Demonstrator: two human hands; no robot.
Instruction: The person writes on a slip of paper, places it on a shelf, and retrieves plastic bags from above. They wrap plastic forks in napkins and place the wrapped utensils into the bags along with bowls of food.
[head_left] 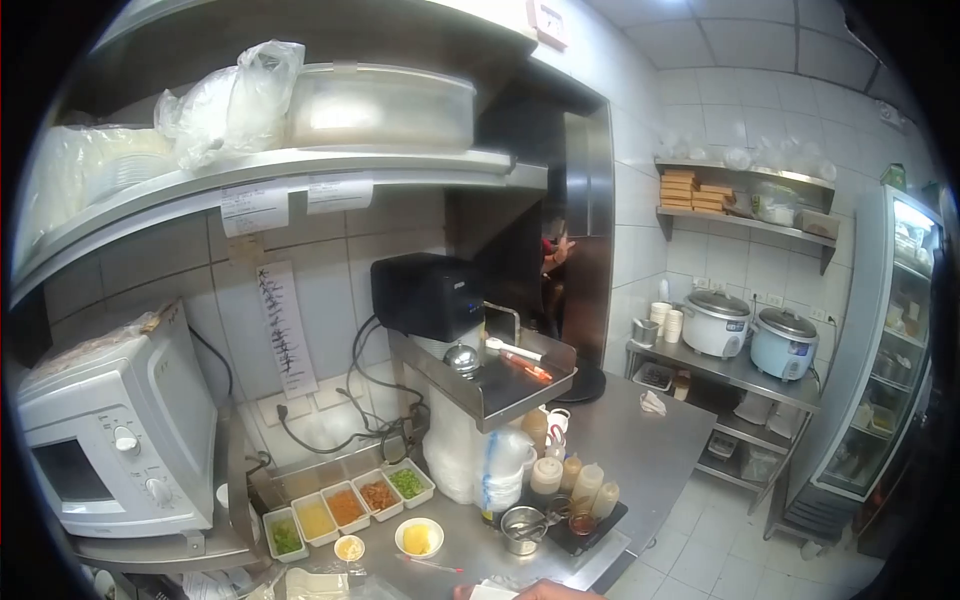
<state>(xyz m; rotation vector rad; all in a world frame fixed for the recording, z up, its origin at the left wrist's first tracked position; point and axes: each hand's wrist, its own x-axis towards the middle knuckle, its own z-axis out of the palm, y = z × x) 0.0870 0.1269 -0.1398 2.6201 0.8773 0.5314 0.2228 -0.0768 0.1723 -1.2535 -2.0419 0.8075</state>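
At the bottom edge, part of my right hand (556,591) shows against a white flat-edged thing (492,592), gripping it; its kind is cut off by the frame. A small bit of skin, probably my left hand (462,592), touches the white thing's left side, its fingers mostly out of frame. Just beyond lie a thin red-and-white stick (435,566), a bowl with yellow food (419,539) and a small cup of shredded yellow food (349,549). Ahead right stands a steel pot (524,530) with utensils in it.
Several white trays of chopped toppings (346,508) line the wall. Squeeze bottles (588,488) stand on a black tray. A raised metal shelf (515,385) carries a bell and pens. A microwave (120,440) sits left; rice cookers (716,322) stand right. Another person's hand (564,246) shows in the doorway.
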